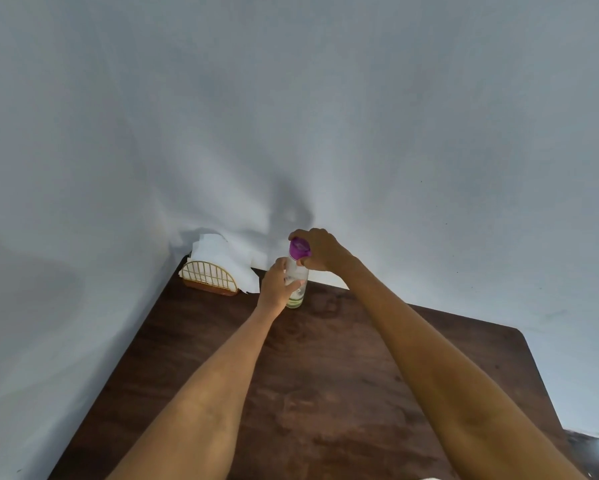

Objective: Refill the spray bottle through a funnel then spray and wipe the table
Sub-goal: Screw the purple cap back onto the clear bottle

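Now we've got the spray bottle (296, 285) upright on the table (325, 375), just beside the napkin holder (209, 276): left hand (277, 284) wraps its body to steady it, right hand (320, 249) grips the purple cap (299, 247), prob. to twist it.

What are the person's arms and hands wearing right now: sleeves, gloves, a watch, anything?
Nothing that shows. Both forearms are bare from the bottom edge of the picture up to the wrists, with no sleeves or cuffs. The left hand and right hand have no gloves, and no watch, bracelet or ring can be made out.
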The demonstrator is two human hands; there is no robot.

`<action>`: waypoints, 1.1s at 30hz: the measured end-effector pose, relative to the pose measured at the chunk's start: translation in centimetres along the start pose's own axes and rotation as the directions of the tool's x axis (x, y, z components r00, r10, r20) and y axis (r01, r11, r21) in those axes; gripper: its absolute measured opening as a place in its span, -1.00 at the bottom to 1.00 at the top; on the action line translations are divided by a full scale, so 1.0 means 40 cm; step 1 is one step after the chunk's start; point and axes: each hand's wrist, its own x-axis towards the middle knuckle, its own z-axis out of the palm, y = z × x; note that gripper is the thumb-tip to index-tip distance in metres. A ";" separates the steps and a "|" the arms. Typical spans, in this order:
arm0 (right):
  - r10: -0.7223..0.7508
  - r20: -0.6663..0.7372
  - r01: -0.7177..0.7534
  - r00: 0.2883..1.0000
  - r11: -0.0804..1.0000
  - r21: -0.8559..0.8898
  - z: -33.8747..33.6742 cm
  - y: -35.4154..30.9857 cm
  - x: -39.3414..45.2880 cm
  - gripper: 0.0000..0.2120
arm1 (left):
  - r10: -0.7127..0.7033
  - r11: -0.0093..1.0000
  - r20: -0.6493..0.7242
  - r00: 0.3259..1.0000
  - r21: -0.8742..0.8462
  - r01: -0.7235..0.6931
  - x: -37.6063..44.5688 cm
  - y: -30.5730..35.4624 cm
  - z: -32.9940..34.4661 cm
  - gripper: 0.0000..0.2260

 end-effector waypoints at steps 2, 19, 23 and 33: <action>0.006 -0.006 -0.006 1.000 1.000 -0.006 0.006 -0.001 -0.002 -0.40 | -0.003 1.000 0.016 1.000 0.001 0.003 0.000 -0.007 0.000 -0.65; 0.067 -0.177 -0.070 0.982 0.997 -0.011 0.039 -0.004 -0.198 -0.32 | -0.058 0.984 0.022 0.998 0.169 0.054 -0.130 0.018 0.009 -0.51; 0.085 -0.226 -0.087 0.970 0.996 0.003 0.057 0.002 -0.328 -0.42 | -0.045 0.984 0.019 0.999 0.172 0.041 -0.233 0.054 0.055 -0.51; 0.012 -0.322 0.035 0.947 0.990 0.140 0.113 -0.036 -0.772 -0.58 | -0.042 0.981 -0.003 0.999 0.191 0.042 -0.653 0.104 0.195 -0.62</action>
